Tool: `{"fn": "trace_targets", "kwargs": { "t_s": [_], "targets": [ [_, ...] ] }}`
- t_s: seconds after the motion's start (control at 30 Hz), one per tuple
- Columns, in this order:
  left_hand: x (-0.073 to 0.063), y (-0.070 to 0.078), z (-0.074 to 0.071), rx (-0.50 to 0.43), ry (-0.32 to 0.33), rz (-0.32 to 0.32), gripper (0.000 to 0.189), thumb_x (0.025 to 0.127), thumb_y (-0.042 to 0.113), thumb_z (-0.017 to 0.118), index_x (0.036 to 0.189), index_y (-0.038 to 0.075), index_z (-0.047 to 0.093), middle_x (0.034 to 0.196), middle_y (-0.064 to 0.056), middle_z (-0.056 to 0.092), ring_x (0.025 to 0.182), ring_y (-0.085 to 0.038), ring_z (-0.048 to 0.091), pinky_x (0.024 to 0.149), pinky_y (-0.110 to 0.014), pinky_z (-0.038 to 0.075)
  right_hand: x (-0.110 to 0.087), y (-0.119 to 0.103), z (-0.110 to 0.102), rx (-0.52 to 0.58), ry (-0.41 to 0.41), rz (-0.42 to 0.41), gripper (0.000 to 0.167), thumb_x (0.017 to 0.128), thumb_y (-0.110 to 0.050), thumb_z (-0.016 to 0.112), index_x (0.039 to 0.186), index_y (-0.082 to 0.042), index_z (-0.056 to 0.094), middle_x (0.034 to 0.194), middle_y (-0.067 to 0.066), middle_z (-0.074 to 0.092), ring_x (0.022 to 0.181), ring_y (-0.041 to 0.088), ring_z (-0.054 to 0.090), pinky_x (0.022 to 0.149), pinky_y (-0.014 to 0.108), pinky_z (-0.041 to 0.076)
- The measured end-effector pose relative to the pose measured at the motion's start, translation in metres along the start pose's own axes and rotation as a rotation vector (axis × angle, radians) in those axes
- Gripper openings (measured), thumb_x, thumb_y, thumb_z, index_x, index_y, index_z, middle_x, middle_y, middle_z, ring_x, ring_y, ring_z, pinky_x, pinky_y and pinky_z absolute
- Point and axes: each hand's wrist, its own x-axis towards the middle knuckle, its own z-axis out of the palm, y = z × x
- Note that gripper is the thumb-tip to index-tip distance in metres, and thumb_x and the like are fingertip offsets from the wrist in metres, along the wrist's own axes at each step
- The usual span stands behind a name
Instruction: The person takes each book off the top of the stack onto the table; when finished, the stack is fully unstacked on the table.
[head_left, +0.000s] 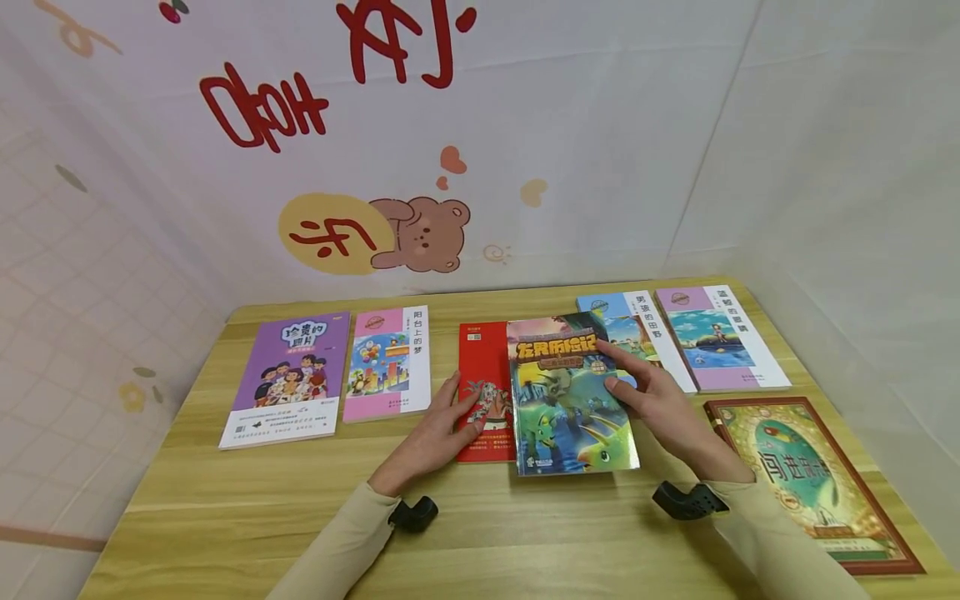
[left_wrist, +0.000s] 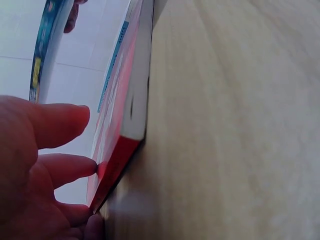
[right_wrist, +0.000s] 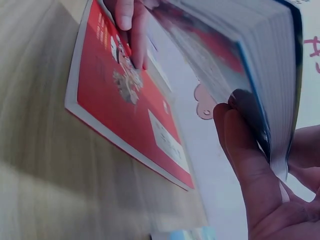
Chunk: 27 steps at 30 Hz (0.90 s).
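My right hand (head_left: 663,412) grips a glossy paperback book with a dinosaur cover (head_left: 573,417) by its right edge, thumb on the front and fingers behind. The right wrist view shows that book's page block (right_wrist: 277,75) raised above the table. Under its left side lies a red book (head_left: 480,346), partly covered in the head view. My left hand (head_left: 431,442) rests at the red book's left edge. In the left wrist view, one fingertip touches the red cover (left_wrist: 115,155), other fingers lie along its edge, and the thumb stands away from it.
On the wooden table (head_left: 300,517), a purple book (head_left: 288,367) and a pink book (head_left: 382,358) lie at the left. A blue book (head_left: 626,312) and a lilac book (head_left: 712,342) lie back right, with a brown-bordered book (head_left: 817,475) in front. A printed cloth (head_left: 600,125) hangs behind.
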Motion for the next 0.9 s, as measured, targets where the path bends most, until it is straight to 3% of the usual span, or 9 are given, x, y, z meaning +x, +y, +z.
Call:
{"fn": "trace_targets", "kwargs": {
  "t_s": [0.07, 0.27, 0.33, 0.4, 0.47, 0.6, 0.7, 0.73, 0.9],
  "targets": [
    [0.000, -0.001, 0.000, -0.005, 0.003, 0.003, 0.061, 0.104, 0.026, 0.060, 0.157, 0.002, 0.041, 0.172, -0.020, 0.008, 0.157, -0.039, 0.007, 0.121, -0.062, 0.023, -0.006, -0.004, -0.004, -0.033, 0.005, 0.021, 0.057, 0.109, -0.019, 0.055, 0.163, -0.020, 0.036, 0.109, 0.020, 0.042, 0.052, 0.018, 0.029, 0.053, 0.035, 0.039],
    [0.000, -0.002, 0.001, -0.013, 0.002, 0.001, 0.061, 0.104, 0.022, 0.061, 0.158, 0.003, 0.040, 0.172, -0.020, 0.008, 0.157, -0.040, 0.008, 0.121, -0.063, 0.025, -0.021, -0.011, -0.015, -0.107, 0.030, 0.042, 0.057, 0.109, -0.025, 0.056, 0.162, -0.026, 0.037, 0.107, 0.018, 0.046, 0.055, 0.024, 0.035, 0.059, 0.035, 0.045],
    [0.000, -0.001, 0.001, -0.015, 0.000, 0.003, 0.061, 0.103, 0.020, 0.062, 0.158, 0.002, 0.040, 0.172, -0.020, 0.007, 0.157, -0.040, 0.008, 0.120, -0.062, 0.025, -0.025, -0.011, -0.018, -0.121, 0.035, 0.033, 0.057, 0.109, -0.026, 0.056, 0.163, -0.026, 0.037, 0.118, 0.018, 0.050, 0.055, 0.023, 0.035, 0.058, 0.036, 0.045],
    [0.000, 0.000, 0.000, -0.014, -0.006, 0.005, 0.063, 0.102, 0.018, 0.064, 0.158, 0.002, 0.040, 0.172, -0.021, 0.006, 0.157, -0.041, 0.007, 0.120, -0.062, 0.025, -0.030, -0.012, -0.021, -0.140, 0.039, 0.027, 0.057, 0.109, -0.027, 0.055, 0.163, -0.026, 0.036, 0.143, 0.015, 0.044, 0.056, 0.023, 0.037, 0.060, 0.035, 0.047],
    [0.000, 0.000, 0.000, -0.009, -0.012, 0.004, 0.066, 0.100, 0.017, 0.067, 0.158, 0.001, 0.040, 0.171, -0.021, 0.007, 0.156, -0.041, 0.008, 0.120, -0.062, 0.026, -0.035, -0.013, -0.025, -0.159, 0.042, 0.024, 0.057, 0.109, -0.028, 0.055, 0.163, -0.027, 0.035, 0.153, 0.011, 0.037, 0.063, 0.022, 0.042, 0.063, 0.035, 0.048],
    [0.000, 0.000, 0.001, 0.000, -0.023, -0.009, 0.072, 0.096, 0.018, 0.072, 0.158, 0.002, 0.040, 0.171, -0.021, 0.008, 0.155, -0.041, 0.011, 0.118, -0.062, 0.030, -0.044, -0.014, -0.031, -0.181, 0.057, 0.025, 0.057, 0.110, -0.029, 0.053, 0.163, -0.027, 0.035, 0.138, 0.014, 0.042, 0.063, 0.025, 0.043, 0.061, 0.035, 0.048],
    [0.001, 0.001, 0.001, -0.003, -0.028, -0.018, 0.075, 0.094, 0.020, 0.074, 0.159, 0.003, 0.040, 0.171, -0.020, 0.009, 0.155, -0.040, 0.012, 0.118, -0.063, 0.031, -0.051, -0.014, -0.036, -0.209, 0.071, 0.039, 0.056, 0.110, -0.031, 0.053, 0.163, -0.031, 0.035, 0.138, 0.014, 0.041, 0.063, 0.025, 0.043, 0.061, 0.035, 0.048],
    [0.001, 0.001, 0.001, -0.005, -0.028, -0.019, 0.076, 0.093, 0.021, 0.074, 0.159, 0.003, 0.040, 0.171, -0.020, 0.009, 0.154, -0.041, 0.013, 0.117, -0.063, 0.031, -0.054, -0.013, -0.038, -0.220, 0.075, 0.044, 0.057, 0.110, -0.032, 0.053, 0.163, -0.032, 0.034, 0.146, 0.014, 0.038, 0.068, 0.023, 0.046, 0.063, 0.034, 0.049],
    [0.000, 0.003, 0.000, -0.012, -0.041, -0.034, 0.080, 0.090, 0.024, 0.077, 0.159, 0.005, 0.040, 0.172, -0.019, 0.008, 0.154, -0.040, 0.013, 0.117, -0.063, 0.031, -0.065, -0.010, -0.048, -0.207, 0.090, 0.054, 0.057, 0.110, -0.029, 0.053, 0.163, -0.031, 0.034, 0.136, 0.008, 0.045, 0.067, 0.019, 0.046, 0.060, 0.036, 0.047]
  ]
}}
